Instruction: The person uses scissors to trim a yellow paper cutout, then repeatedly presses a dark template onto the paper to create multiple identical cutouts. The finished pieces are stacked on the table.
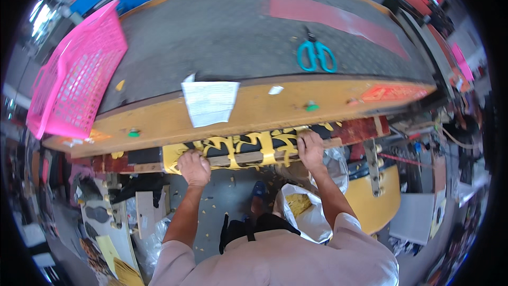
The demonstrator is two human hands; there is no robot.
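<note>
A yellow cut-out sheet (248, 145) with several black openings lies along a wooden ledge under the yellow front of the worktable (264, 108). My left hand (193, 167) grips the sheet's left end with its fingers curled. My right hand (311, 149) presses on the sheet's right part, fingers closed over its upper edge. Both forearms reach up from the lower edge of the picture.
On the grey tabletop lie teal scissors (316, 55) and a pink plastic basket (74, 79) at the left. A white paper (210, 101) hangs over the table's front. A white plastic bag (304, 209) with yellow scraps sits below on the floor, beside stacked boards (114, 228).
</note>
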